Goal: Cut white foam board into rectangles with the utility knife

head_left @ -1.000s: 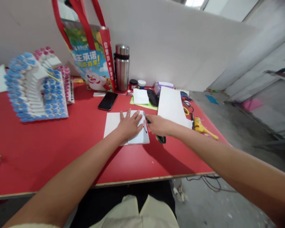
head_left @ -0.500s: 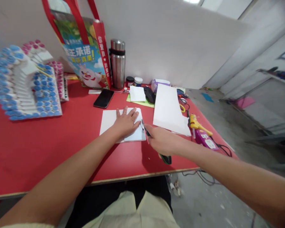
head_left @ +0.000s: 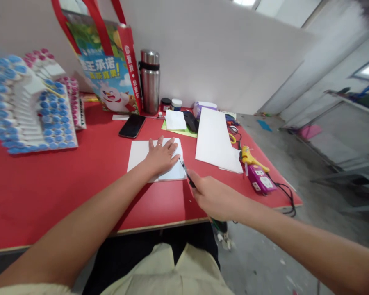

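My left hand [head_left: 162, 157] lies flat with its fingers spread, pressing on a smaller pale board [head_left: 172, 175] that rests on a white sheet [head_left: 137, 153]. My right hand [head_left: 210, 194] is wrapped round a utility knife [head_left: 190, 180] with a black and green handle. The knife slants toward the right edge of the board, its thin blade close to my left thumb. Most of the handle is hidden in my fist; its rear end shows below, past the table edge. Whether the blade touches the board is too small to tell.
On the red table [head_left: 104, 176] are a phone [head_left: 132, 125], a steel flask [head_left: 150, 82], a printed bag [head_left: 110, 78] and a blue-tipped model [head_left: 33, 110]. Toward the right lie a large white board [head_left: 215, 139], a yellow glue gun [head_left: 253, 159] and a purple box [head_left: 261, 180] with cables.
My right hand has drawn the knife down toward me, along the board's right edge and partly past the table edge. My left hand stays pressed on the board. The view has shifted slightly.
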Action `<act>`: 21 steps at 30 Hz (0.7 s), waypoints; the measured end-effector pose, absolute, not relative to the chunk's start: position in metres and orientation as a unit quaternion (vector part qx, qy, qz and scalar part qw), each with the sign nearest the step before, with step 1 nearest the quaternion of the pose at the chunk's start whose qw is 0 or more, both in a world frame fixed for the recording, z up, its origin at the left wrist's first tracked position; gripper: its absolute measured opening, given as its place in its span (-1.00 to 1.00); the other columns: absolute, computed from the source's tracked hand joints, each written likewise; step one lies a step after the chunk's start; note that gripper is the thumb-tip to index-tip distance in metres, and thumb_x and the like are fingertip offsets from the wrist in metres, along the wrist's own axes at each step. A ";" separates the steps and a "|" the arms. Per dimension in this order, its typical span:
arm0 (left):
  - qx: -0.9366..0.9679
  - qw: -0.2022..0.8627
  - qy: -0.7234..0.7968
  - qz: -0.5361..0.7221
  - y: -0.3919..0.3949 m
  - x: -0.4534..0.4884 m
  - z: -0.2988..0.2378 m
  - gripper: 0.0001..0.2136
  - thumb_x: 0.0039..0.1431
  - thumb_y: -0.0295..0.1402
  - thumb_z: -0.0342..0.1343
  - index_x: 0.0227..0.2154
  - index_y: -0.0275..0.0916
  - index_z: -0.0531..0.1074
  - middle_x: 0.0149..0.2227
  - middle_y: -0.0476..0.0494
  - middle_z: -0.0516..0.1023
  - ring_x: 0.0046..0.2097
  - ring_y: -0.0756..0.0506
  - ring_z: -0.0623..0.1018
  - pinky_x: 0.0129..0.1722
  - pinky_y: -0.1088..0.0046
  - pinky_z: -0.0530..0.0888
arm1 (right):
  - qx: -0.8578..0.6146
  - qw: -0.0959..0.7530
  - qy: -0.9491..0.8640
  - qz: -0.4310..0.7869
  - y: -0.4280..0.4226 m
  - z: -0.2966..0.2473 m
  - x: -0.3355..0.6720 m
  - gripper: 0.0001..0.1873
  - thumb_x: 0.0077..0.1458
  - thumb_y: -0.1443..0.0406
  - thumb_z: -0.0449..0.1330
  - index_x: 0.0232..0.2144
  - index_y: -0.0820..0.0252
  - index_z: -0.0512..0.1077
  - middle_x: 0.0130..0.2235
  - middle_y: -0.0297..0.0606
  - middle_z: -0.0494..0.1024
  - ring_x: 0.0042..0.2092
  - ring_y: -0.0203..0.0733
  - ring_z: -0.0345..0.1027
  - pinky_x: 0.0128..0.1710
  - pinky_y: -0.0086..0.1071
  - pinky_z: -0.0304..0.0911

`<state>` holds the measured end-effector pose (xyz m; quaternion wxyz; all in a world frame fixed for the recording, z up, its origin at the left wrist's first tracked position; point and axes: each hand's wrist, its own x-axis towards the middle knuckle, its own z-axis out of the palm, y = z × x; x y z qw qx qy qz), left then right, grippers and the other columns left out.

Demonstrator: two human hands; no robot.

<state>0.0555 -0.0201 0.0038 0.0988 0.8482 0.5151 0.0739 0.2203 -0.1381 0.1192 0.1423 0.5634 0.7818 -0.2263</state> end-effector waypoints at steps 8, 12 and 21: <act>0.847 0.103 0.516 0.067 -0.020 0.055 0.004 -0.42 0.37 -0.03 -0.29 0.37 -0.11 0.11 0.48 -0.11 -0.06 0.44 -0.53 -0.09 0.27 -0.44 -0.10 | 0.563 0.143 0.777 -0.242 -0.147 0.116 0.224 -0.32 0.25 0.37 -0.06 0.37 0.52 0.01 -0.23 0.11 0.63 -0.32 -0.06 0.52 -0.42 -0.34 0.15; 0.847 0.100 0.517 0.073 -0.020 0.055 0.004 -0.42 0.38 -0.03 -0.29 0.36 -0.12 0.12 0.48 -0.10 -0.04 0.44 -0.52 -0.07 0.28 -0.42 -0.10 | 0.562 0.159 0.780 -0.226 -0.148 0.118 0.223 -0.30 0.22 0.37 -0.03 0.37 0.55 0.00 -0.25 0.08 0.62 -0.33 -0.05 0.52 -0.44 -0.33 0.12; 0.848 0.096 0.516 0.077 -0.021 0.055 0.003 -0.43 0.37 -0.03 -0.30 0.35 -0.11 0.13 0.47 -0.11 -0.02 0.43 -0.52 -0.05 0.28 -0.42 -0.10 | 0.580 0.136 0.760 -0.258 -0.140 0.128 0.223 -0.44 0.23 0.37 -0.02 0.26 0.40 0.24 -0.08 0.10 0.60 -0.18 -0.04 0.52 -0.36 -0.36 0.18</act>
